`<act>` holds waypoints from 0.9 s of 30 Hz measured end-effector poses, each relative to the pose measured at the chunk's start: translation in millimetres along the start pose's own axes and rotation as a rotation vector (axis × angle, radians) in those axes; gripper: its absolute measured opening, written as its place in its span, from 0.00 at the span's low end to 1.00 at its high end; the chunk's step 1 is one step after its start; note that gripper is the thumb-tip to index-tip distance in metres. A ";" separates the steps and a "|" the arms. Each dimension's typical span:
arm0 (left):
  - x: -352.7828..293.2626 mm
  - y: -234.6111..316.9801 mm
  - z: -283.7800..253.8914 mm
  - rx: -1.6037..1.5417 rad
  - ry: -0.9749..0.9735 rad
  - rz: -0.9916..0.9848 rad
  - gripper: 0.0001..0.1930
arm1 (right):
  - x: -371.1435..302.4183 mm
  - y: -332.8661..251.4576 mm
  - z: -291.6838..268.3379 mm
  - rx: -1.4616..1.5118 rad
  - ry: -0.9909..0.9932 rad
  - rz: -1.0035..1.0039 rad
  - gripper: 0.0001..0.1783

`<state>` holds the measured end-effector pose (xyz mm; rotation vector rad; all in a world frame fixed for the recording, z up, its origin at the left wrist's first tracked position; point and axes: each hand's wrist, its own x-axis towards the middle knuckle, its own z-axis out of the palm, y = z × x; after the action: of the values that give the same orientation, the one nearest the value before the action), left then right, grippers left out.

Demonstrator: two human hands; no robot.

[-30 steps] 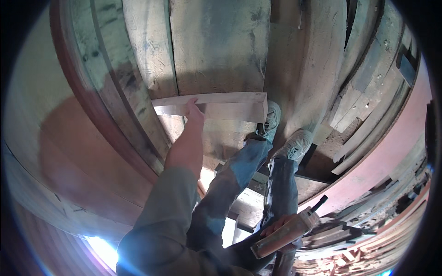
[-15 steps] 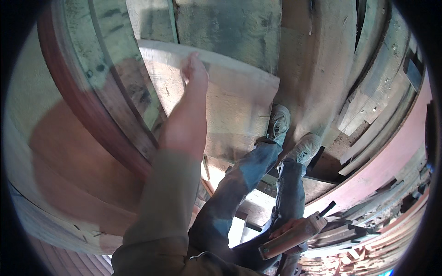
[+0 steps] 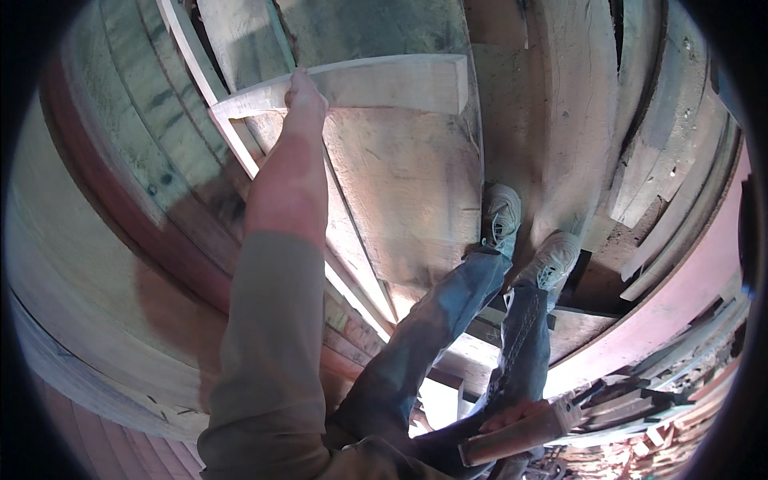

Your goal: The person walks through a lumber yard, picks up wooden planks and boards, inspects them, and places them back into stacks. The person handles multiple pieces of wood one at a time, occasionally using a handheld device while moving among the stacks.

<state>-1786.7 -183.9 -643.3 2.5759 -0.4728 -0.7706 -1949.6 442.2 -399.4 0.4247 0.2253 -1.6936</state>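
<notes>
My left hand [image 3: 306, 94] is stretched far forward, its fingers closed on the edge of a pale, curved wooden piece [image 3: 392, 84]. That piece lies crosswise over wide weathered planks, its left end beside a narrow pale strip [image 3: 240, 148] and its right end square-cut. Low at the right, close to my legs, my right hand [image 3: 514, 416] is wrapped round a reddish-brown, block-shaped tool [image 3: 516, 436] with a dark end. The tool partly hides those fingers, and its exact kind is unclear.
My two shoes [image 3: 504, 212] stand on the planks right of centre. A reddish curved beam [image 3: 120, 208] runs along the left. Loose boards [image 3: 664, 160] are stacked at the right, with dark gaps between them. Scattered wood scraps [image 3: 640, 452] lie at the lower right.
My left hand has moved forward and slightly left with the curved wooden piece, whose right end has swung farther away. The tool in my right hand sits slightly lower in view.
</notes>
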 end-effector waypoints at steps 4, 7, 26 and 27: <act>0.5 4.8 -10.3 -0.098 -0.079 0.034 0.32 | -22.0 11.8 25.3 0.164 0.367 -0.294 0.20; 9.5 5.9 -12.7 -0.101 -0.101 0.024 0.32 | -21.6 7.2 21.9 -0.038 0.327 -0.193 0.24; -335.8 -80.6 -521.0 0.166 -0.207 1.504 0.33 | -20.3 -85.8 170.8 -0.900 0.575 0.130 0.36; -338.4 -82.2 -556.8 0.195 0.012 1.555 0.32 | -18.5 -98.2 187.5 -0.896 0.524 0.174 0.35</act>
<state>-1714.7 189.0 -107.6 1.5048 -2.1420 -0.0886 -2071.9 403.7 -230.1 0.1853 1.2326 -1.1272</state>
